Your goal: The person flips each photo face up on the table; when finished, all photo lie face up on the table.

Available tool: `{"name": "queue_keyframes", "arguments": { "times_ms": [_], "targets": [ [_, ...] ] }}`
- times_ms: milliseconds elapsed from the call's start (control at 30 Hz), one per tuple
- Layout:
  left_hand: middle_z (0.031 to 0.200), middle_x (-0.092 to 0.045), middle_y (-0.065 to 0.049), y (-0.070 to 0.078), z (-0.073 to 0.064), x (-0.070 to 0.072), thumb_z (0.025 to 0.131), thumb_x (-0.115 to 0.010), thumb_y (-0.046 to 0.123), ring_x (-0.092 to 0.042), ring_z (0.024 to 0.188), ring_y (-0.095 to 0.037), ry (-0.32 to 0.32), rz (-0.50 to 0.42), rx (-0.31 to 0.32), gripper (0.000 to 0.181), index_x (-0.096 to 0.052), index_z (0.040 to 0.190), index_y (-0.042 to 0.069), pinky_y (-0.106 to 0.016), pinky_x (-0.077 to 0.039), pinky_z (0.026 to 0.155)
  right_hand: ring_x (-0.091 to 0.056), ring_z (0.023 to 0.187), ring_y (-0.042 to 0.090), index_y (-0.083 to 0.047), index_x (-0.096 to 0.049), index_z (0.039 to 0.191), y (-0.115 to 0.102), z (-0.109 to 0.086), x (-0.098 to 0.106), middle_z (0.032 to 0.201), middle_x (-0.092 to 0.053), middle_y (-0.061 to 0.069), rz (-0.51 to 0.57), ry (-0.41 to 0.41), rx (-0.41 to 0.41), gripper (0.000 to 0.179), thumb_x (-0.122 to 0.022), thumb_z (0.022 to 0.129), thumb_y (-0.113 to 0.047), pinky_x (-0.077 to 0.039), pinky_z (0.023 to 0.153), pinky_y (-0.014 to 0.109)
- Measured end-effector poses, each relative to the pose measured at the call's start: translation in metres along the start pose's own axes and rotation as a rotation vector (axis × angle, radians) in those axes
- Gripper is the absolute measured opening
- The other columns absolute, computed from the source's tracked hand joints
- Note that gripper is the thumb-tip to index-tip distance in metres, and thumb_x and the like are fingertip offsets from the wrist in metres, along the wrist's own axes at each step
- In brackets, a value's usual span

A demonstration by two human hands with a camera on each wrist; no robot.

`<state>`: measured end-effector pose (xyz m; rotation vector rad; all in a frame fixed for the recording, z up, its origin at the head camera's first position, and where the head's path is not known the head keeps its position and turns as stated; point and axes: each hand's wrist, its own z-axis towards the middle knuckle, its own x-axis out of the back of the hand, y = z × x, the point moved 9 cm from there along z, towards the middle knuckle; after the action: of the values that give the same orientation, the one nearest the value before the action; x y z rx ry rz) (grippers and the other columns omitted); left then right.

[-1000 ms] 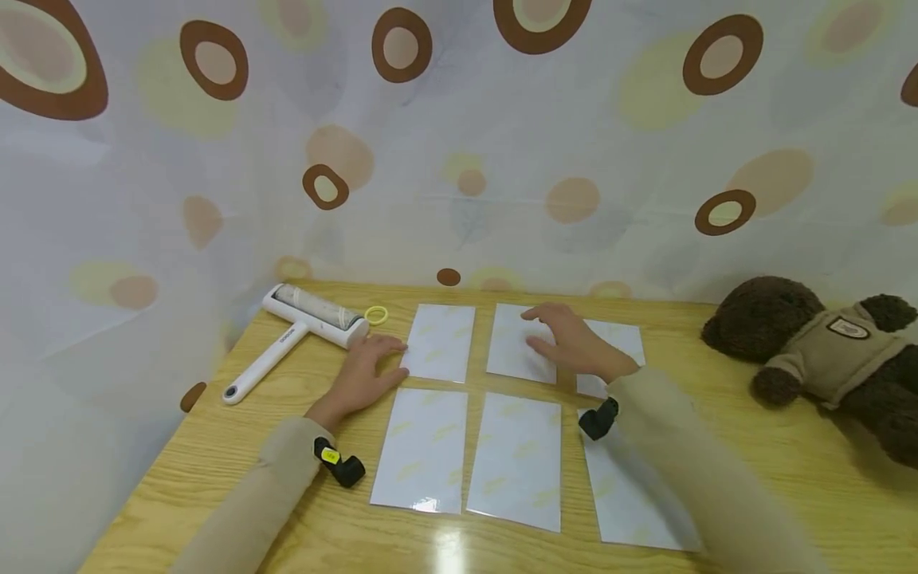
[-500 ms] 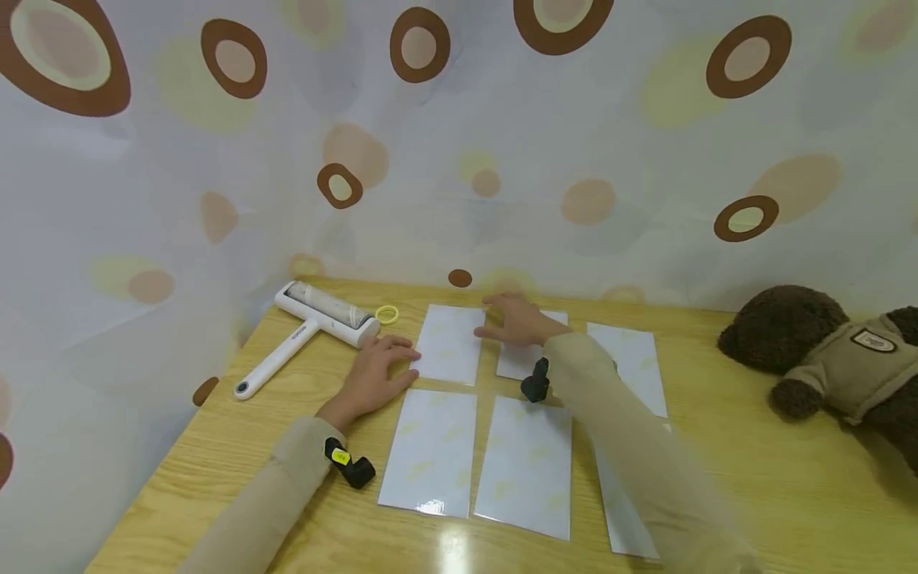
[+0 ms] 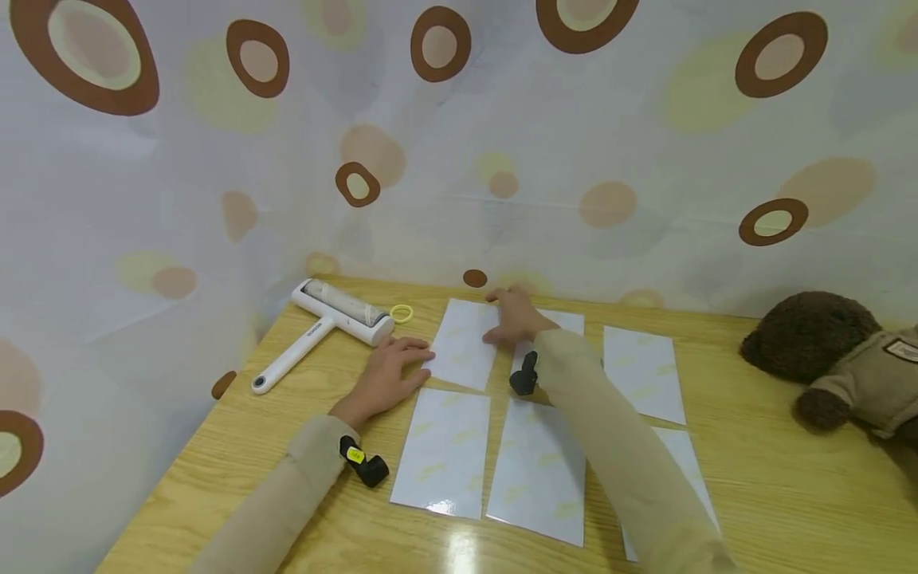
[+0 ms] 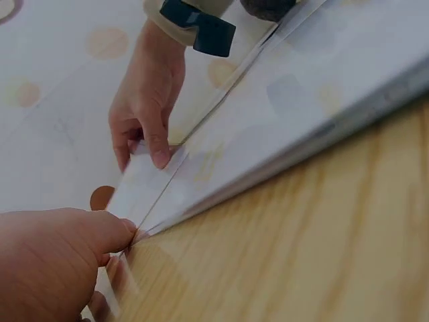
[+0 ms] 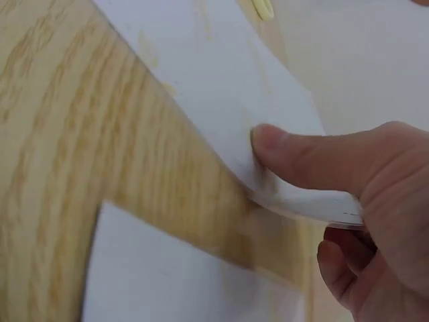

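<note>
A: What are the hands doing?

B: The bare right hand [image 3: 515,315] pinches the right-hand side of a thin white rectangular card with faint yellow marks [image 3: 462,347], thumb on top, fingers curled underneath. The bare left hand [image 3: 386,379] has thumb and fingertips at the opposite edge; pinching or merely touching, I can't tell.

A: Where might it go wrong?

B: At the bend, I'd say. The card bows by the right thumb, so a harder squeeze could crease it. If that thumb slid, the edge might spring down onto the pale wood-grain tabletop [image 3: 194,494].

A: And farther out?

B: The loose beige fabric sleeve [image 3: 610,422] on the right arm crosses the neighbouring white card [image 3: 562,321]; dragging could skew it. The white T-shaped roller [image 3: 344,307] sits so near the left fingers that a backward jerk could knock it.

A: How does the pinched card look?

B: Smooth white, streaked pale yellow, thin enough to flex. It's leftmost in the back row; its underside is hidden.
</note>
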<state>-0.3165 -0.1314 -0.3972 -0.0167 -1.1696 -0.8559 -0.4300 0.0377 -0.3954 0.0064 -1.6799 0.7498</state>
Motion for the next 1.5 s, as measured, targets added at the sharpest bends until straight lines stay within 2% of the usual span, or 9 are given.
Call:
{"name": "queue_keyframes", "arguments": {
  "times_ms": [167,267,400,633,800,967,1100,1300,1500],
  "targets": [
    [0.124,-0.061,-0.019,0.003,0.005,-0.005,0.085,-0.071,0.015,-0.053,0.105,-0.033,-0.048,-0.024,0.054,0.051,-0.055,0.129,-0.004,-0.045,-0.041,0.091,-0.048,0.113,0.036,0.011,-0.049,0.125,-0.009,-0.001,0.012,0.122,-0.053,0.026,0.035,0.068,0.062,0.051,-0.071,0.084,-0.01,-0.04,0.102,0.044],
    [0.126,-0.058,-0.021,-0.002,0.008,-0.008,0.087,-0.07,0.014,-0.053,0.106,-0.031,-0.092,-0.172,0.167,0.067,-0.036,0.141,-0.006,-0.043,-0.043,0.092,-0.053,0.112,0.036,0.008,-0.046,0.124,-0.01,-0.004,0.02,0.12,-0.057,0.024,0.109,0.1,0.056,0.045,-0.066,0.087,-0.008,-0.042,0.1,0.045],
    [0.118,-0.058,-0.02,-0.011,0.012,-0.006,0.088,-0.067,0.006,-0.055,0.097,-0.026,-0.026,-0.414,0.299,0.073,-0.024,0.147,-0.005,-0.034,-0.046,0.083,-0.055,0.111,0.035,0.005,-0.045,0.126,-0.008,-0.007,0.028,0.121,-0.056,0.022,0.166,0.162,0.037,0.046,-0.066,0.088,-0.01,-0.043,0.099,0.045],
    [0.109,-0.058,-0.02,-0.013,0.013,0.004,0.091,-0.06,-0.002,-0.054,0.09,-0.015,0.095,-0.63,0.37,0.043,-0.048,0.132,-0.006,-0.018,-0.044,0.075,-0.028,0.124,0.038,0.002,-0.039,0.141,-0.009,-0.013,0.034,0.137,-0.021,0.029,0.218,0.232,0.014,0.065,-0.069,0.086,-0.014,-0.032,0.105,0.051],
    [0.109,-0.055,-0.022,-0.007,0.015,0.01,0.096,-0.055,0.001,-0.053,0.087,-0.013,0.137,-0.707,0.362,0.037,-0.05,0.133,-0.002,-0.017,-0.046,0.074,-0.048,0.086,0.028,-0.017,-0.015,0.155,-0.031,-0.018,0.037,0.122,-0.035,0.022,-0.001,0.273,0.083,0.096,-0.077,0.082,-0.022,-0.046,0.074,0.041],
    [0.115,-0.053,-0.022,0.005,0.019,0.011,0.099,-0.051,0.006,-0.051,0.085,-0.013,0.068,-0.718,0.318,0.041,-0.045,0.139,0.001,-0.023,-0.046,0.074,-0.054,0.065,0.019,-0.02,-0.023,0.151,-0.077,-0.033,0.038,0.089,-0.06,0.011,-0.23,0.359,0.359,0.087,-0.076,0.082,-0.013,-0.046,0.053,0.029],
    [0.122,-0.052,-0.022,0.015,0.023,0.008,0.101,-0.048,0.01,-0.05,0.084,-0.016,0.007,-0.723,0.257,0.043,-0.041,0.143,0.001,-0.028,-0.046,0.073,-0.051,0.055,0.015,-0.009,-0.044,0.137,-0.096,-0.041,0.038,0.073,-0.063,0.006,-0.182,0.362,0.49,0.054,-0.059,0.086,-0.001,-0.041,0.05,0.025],
    [0.131,-0.05,-0.02,0.021,0.02,-0.006,0.104,-0.042,0.019,-0.055,0.103,-0.026,-0.106,-0.666,0.261,0.046,-0.036,0.147,0.005,-0.036,-0.049,0.081,-0.052,0.052,0.014,-0.001,-0.059,0.106,-0.086,-0.043,0.039,0.071,-0.065,0.01,-0.069,0.34,0.412,0.018,-0.051,0.091,-0.006,-0.043,0.052,0.025],
    [0.154,-0.032,-0.014,0.028,0.013,-0.018,0.106,-0.035,0.028,-0.039,0.135,-0.035,-0.293,-0.599,0.262,0.05,-0.027,0.153,0.011,-0.052,-0.039,0.105,-0.056,0.058,0.015,-0.005,-0.057,0.099,-0.075,-0.043,0.036,0.079,-0.066,0.007,0.004,0.277,0.304,0.024,-0.047,0.102,-0.028,-0.047,0.059,0.029]
  ]
}}
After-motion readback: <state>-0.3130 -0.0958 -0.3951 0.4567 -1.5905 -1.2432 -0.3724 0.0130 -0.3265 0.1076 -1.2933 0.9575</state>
